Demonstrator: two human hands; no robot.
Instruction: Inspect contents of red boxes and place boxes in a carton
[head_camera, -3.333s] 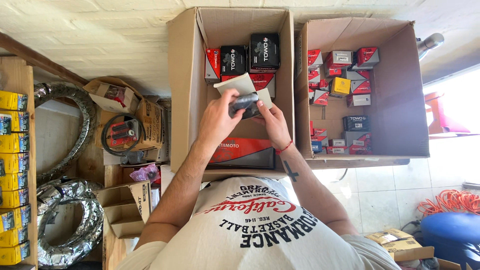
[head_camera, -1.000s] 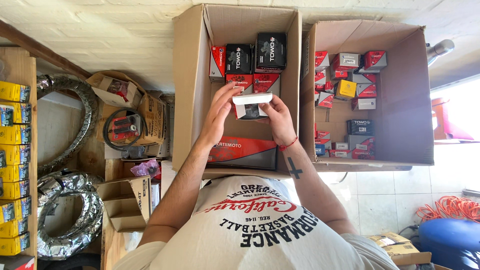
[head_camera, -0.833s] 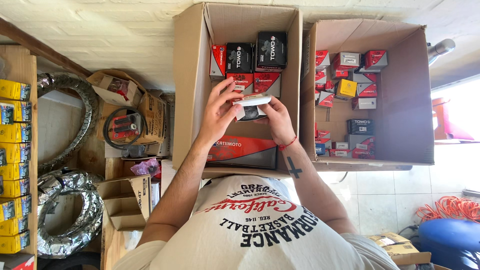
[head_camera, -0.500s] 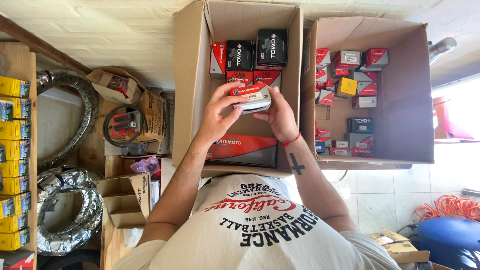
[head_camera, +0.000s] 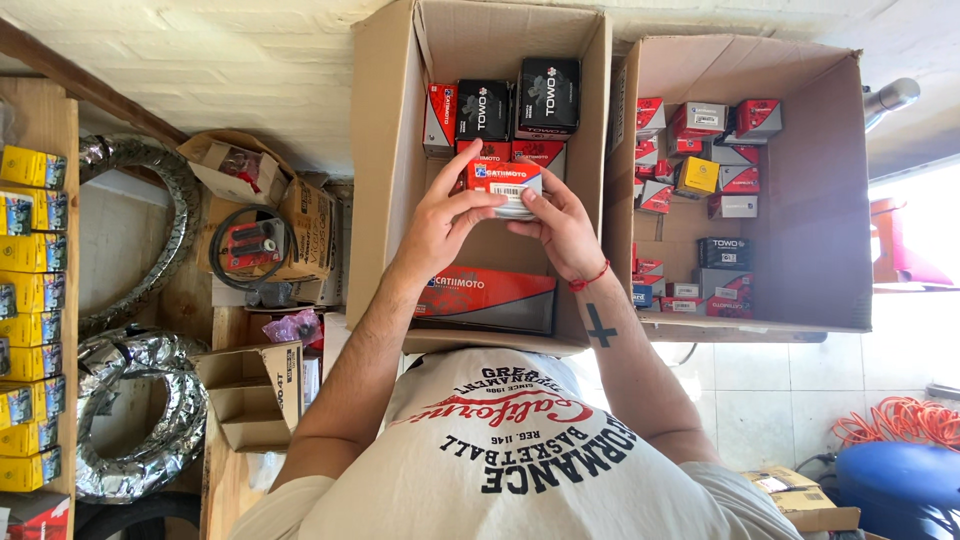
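Note:
Both my hands hold one small red and white box (head_camera: 505, 183) over the left cardboard carton (head_camera: 380, 200). My left hand (head_camera: 440, 222) grips its left side with the fingers spread across the front. My right hand (head_camera: 560, 225) holds its right side and underside; a red string sits on that wrist. Inside the carton, black boxes (head_camera: 548, 95) and red boxes stand at the far end, and a long red box (head_camera: 490, 298) lies at the near end.
A second open carton (head_camera: 845, 200) on the right holds several small red, black, yellow and grey boxes. Yellow boxes (head_camera: 30, 260) line a shelf at far left, beside silver flexible ducting (head_camera: 140, 410) and small open cartons (head_camera: 255, 390). An orange cable coil (head_camera: 900, 420) lies bottom right.
The small box was open with a dark part and white flap showing; my hands have closed it and turned it, so its red and white labelled face now shows.

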